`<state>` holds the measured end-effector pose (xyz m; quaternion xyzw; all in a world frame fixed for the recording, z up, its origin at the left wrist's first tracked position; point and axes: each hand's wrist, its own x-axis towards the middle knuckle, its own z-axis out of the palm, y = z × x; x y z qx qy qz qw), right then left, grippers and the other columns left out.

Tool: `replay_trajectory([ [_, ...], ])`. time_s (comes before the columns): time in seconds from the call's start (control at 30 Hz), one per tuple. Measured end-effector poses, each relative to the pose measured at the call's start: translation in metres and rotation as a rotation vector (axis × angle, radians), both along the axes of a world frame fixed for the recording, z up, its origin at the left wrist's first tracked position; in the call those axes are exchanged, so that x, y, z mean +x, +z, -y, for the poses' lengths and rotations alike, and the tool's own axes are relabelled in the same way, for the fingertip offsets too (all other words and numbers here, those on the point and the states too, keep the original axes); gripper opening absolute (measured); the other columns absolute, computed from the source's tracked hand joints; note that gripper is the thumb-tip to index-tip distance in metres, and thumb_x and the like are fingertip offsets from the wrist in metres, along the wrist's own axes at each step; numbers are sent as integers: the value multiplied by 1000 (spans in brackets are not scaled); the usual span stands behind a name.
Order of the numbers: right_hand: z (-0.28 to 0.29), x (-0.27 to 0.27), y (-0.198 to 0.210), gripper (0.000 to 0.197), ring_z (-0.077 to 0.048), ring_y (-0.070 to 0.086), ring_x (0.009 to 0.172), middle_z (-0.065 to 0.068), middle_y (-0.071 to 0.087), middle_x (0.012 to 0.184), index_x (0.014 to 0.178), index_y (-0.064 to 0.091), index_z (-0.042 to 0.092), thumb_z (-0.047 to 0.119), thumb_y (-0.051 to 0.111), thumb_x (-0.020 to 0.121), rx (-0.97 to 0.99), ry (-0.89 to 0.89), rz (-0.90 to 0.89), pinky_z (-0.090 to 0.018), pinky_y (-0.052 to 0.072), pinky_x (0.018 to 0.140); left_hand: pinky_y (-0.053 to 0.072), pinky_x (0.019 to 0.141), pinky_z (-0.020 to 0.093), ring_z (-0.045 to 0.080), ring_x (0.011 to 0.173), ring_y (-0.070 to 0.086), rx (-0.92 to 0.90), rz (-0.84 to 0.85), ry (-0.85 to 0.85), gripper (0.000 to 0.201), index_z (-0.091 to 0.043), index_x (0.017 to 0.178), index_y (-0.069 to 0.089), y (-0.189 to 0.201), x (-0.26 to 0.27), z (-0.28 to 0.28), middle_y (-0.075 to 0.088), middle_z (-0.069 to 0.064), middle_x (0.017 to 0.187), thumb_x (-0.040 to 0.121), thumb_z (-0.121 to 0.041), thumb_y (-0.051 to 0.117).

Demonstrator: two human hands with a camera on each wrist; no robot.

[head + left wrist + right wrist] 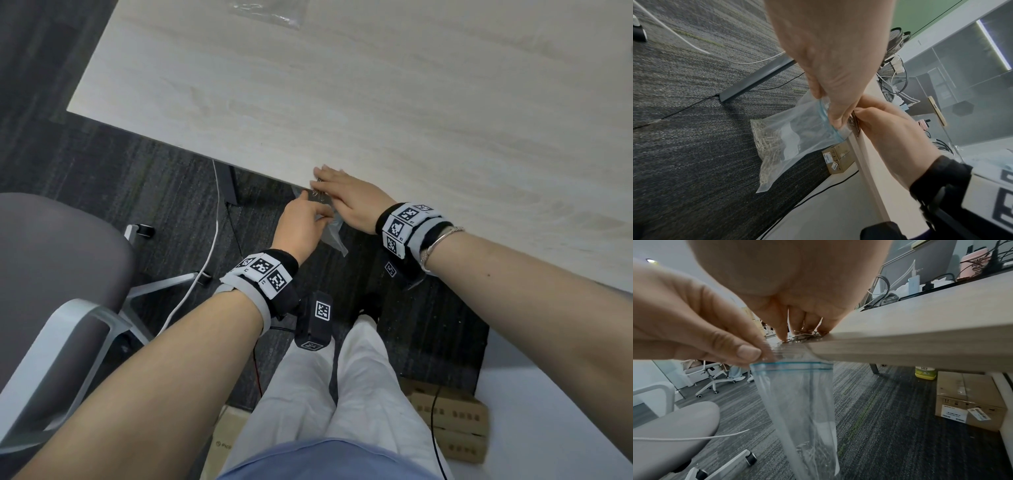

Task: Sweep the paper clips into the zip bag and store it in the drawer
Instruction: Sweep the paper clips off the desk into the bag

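The pale wood-grain table (376,102) fills the upper part of the head view, its near edge running slantwise down to the right; below that edge lies dark grey striped carpet (102,164), with a grey swivel chair (51,260) at the left and a brown cardboard box (970,399) under the table at the right. The right hand (346,197) lies flat at the table's near edge, fingers (782,324) straight and pressed down on a small heap of silver paper clips (803,336) right at the lip — some of them jut over the edge. The left hand (301,222) hangs just below the same edge; its thumb and fingers pinch the blue-striped mouth of a clear plastic zip bag (797,394), holding it open against the table's side directly under the heap. The bag hangs down towards the carpet; more clips show in its bottom. A second clear plastic bag (265,12) lies flat near the table's far edge — well apart from both hands.
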<state>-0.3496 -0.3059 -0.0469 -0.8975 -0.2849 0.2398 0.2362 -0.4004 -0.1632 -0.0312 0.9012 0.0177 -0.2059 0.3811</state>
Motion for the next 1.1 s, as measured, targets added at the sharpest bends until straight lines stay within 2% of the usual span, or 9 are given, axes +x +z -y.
replay_trajectory([
  [0.13, 6, 0, 8, 54, -14, 12, 144, -4, 19, 155, 145, 25, 14, 3, 31, 93, 81, -93, 18, -21, 4, 115, 25, 111, 32, 28, 141, 25, -18, -10, 16, 19, -10, 101, 71, -3, 1, 1, 60, 14, 127, 89, -7, 56],
  [0.27, 27, 9, 12, 56, -18, 18, 143, -10, 26, 152, 143, 30, 9, -4, 31, 89, 142, -282, 14, -19, 6, 113, 28, 110, 31, 26, 140, 29, -23, -14, 41, 17, -10, 97, 72, -5, 3, 1, 64, 10, 122, 88, -9, 58],
  [0.4, 39, 9, 10, 63, -20, 14, 144, -11, 22, 153, 145, 25, 7, -9, 28, 84, 60, -232, -38, -21, 3, 114, 27, 110, 32, 26, 139, 32, -15, -22, 20, 16, -10, 97, 73, -8, 5, -2, 66, 10, 119, 87, -11, 60],
  [0.53, 33, 0, 7, 57, -20, 9, 145, -11, 15, 155, 146, 19, 7, -3, 26, 91, 11, -173, -40, -27, 0, 116, 26, 110, 30, 26, 139, 31, -17, -10, 22, 15, -9, 97, 72, -6, 4, -1, 66, 9, 118, 87, -10, 60],
  [0.67, 28, -6, 0, 57, -18, 8, 145, -10, 14, 156, 147, 18, 10, -1, 29, 92, 2, -103, -38, -27, -1, 116, 27, 109, 29, 25, 139, 30, -1, -6, 9, 16, -9, 98, 72, -5, 4, 0, 63, 10, 123, 88, -10, 59],
  [0.8, 27, -10, 1, 69, -16, 7, 145, -9, 14, 156, 147, 17, 10, -10, 28, 82, 2, -36, -57, -23, -2, 116, 26, 110, 29, 25, 140, 28, 6, -8, 10, 16, -11, 98, 72, -9, 4, 2, 62, 11, 125, 88, -11, 60],
  [0.9, 27, -14, 7, 67, -16, 8, 145, -9, 15, 155, 147, 20, 10, -10, 29, 83, 27, -8, -95, -20, -1, 115, 24, 109, 26, 24, 140, 29, -6, -9, 14, 16, -12, 99, 72, -11, 4, 3, 62, 11, 125, 88, -12, 60],
  [0.97, 30, -16, 9, 67, -16, 9, 145, -9, 15, 155, 147, 19, 10, -11, 29, 84, 44, -39, -81, -17, 0, 114, 25, 108, 26, 25, 139, 31, -8, -10, 15, 16, -14, 99, 72, -12, 4, 3, 60, 12, 127, 87, -12, 61],
  [1.1, 41, -17, 10, 68, -18, 8, 145, -10, 13, 156, 147, 16, 8, -14, 27, 83, 50, -234, 12, -15, -2, 112, 27, 110, 33, 25, 141, 27, -20, -24, 25, 15, -14, 97, 72, -15, 4, 2, 62, 10, 125, 88, -12, 60],
])
